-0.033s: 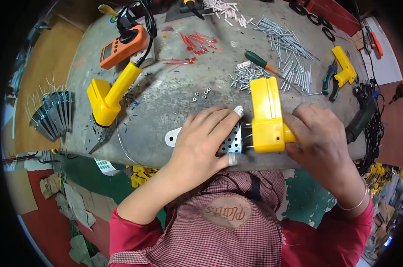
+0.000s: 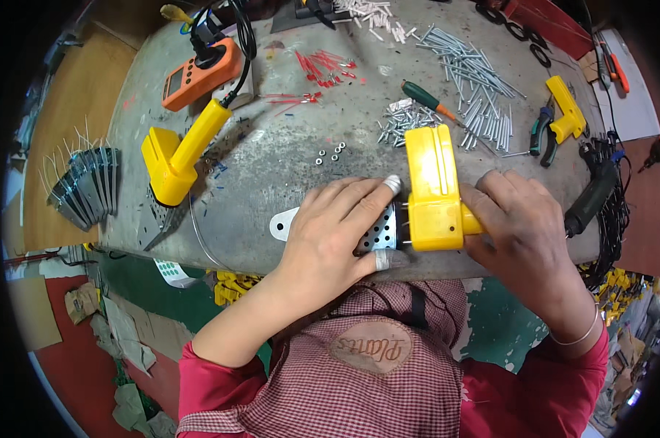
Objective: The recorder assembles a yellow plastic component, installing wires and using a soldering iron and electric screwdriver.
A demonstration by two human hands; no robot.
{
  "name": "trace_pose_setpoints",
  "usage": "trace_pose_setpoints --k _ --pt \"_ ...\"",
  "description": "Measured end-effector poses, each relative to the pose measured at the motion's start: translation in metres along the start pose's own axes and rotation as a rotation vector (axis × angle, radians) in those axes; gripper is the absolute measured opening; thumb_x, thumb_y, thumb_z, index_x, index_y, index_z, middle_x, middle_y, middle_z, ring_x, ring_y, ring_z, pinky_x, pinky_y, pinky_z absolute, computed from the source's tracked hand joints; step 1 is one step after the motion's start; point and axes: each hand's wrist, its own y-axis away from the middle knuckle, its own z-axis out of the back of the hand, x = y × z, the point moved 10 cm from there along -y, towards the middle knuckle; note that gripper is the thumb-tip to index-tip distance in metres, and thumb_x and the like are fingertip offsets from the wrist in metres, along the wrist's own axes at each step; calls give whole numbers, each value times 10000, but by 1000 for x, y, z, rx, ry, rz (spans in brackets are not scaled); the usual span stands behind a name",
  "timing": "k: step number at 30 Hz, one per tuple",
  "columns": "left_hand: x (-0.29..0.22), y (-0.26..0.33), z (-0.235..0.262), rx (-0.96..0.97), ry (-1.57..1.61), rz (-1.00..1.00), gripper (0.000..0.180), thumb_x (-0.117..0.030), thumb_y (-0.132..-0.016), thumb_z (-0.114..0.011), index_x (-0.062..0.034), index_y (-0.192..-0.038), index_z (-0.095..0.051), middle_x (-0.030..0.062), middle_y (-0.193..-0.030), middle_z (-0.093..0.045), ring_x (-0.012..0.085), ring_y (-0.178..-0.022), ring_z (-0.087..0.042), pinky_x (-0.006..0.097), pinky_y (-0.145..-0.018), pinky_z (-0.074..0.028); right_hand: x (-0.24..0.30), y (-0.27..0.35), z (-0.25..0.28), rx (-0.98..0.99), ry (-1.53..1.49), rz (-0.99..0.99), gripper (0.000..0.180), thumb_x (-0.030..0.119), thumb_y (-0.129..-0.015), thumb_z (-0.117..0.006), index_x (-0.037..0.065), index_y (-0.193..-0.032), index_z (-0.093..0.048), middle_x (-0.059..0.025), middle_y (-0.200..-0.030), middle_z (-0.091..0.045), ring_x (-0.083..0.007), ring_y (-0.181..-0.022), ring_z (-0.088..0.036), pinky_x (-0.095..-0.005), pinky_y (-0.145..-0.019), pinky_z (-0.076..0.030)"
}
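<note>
My left hand (image 2: pixel 335 230) lies over a perforated metal sleeve (image 2: pixel 378 235) on the bench and grips it, with white tape on the thumb and one finger. A flat metal tongue (image 2: pixel 280 225) with a hole pokes out from under the left side of this hand. My right hand (image 2: pixel 519 219) is closed round the handle of a yellow plastic tool housing (image 2: pixel 433 186). The housing's left face stands close to the sleeve's open end, with thin metal pins and a dark ring between them. My right palm hides much of the handle.
A second yellow-handled tool (image 2: pixel 176 160) with a corded plug stands at left, by an orange meter (image 2: pixel 202 73). Beyond my hands lie screws (image 2: pixel 410 120), long bolts (image 2: pixel 468 73), a green screwdriver (image 2: pixel 425 97), nuts (image 2: pixel 336 157) and red-tipped wires (image 2: pixel 322 69). Pliers (image 2: pixel 540 135) and a yellow housing (image 2: pixel 565 109) lie right.
My right hand has brought the yellow housing slightly left, nearer the perforated sleeve. The gap with the pins is narrower. My left hand stays almost where it was.
</note>
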Motion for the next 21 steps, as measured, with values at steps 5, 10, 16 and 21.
trace_pose_setpoints --k 5,10,16,21 --pt "5 4 0 -60 150 18 731 -238 -574 -787 -23 -1228 -540 130 -1164 -577 328 -1072 -534 444 -898 -406 -3 -6 -14 28 -146 37 386 143 -641 -728 55 -1002 -624 -78 -918 -535 -272 -867 -555 -398 -731 -441" --pt "10 3 -1 -73 173 -3 717 -300 -607 -767 -7 -1219 -535 139 -1156 -573 337 -1053 -532 444 -886 -406 -20 -26 -34 237 -682 218 485 102 -521 -835 23 -966 -660 -79 -794 -574 -258 -701 -569 -337 -622 -438" --pt "12 3 4 -123 166 -17 685 -308 -598 -797 10 -1160 -568 169 -1114 -600 349 -1003 -582 436 -873 -454 -20 -40 -39 309 -715 180 339 159 -606 -833 19 -864 -665 -92 -716 -595 -256 -641 -577 -342 -581 -447" --pt "6 -2 8 -100 156 -31 669 -252 -610 -790 1 -1183 -554 179 -1214 -560 338 -985 -586 428 -848 -472 -20 -28 -32 256 -606 178 467 121 -557 -842 -3 -958 -638 -100 -761 -578 -256 -697 -556 -343 -628 -435"
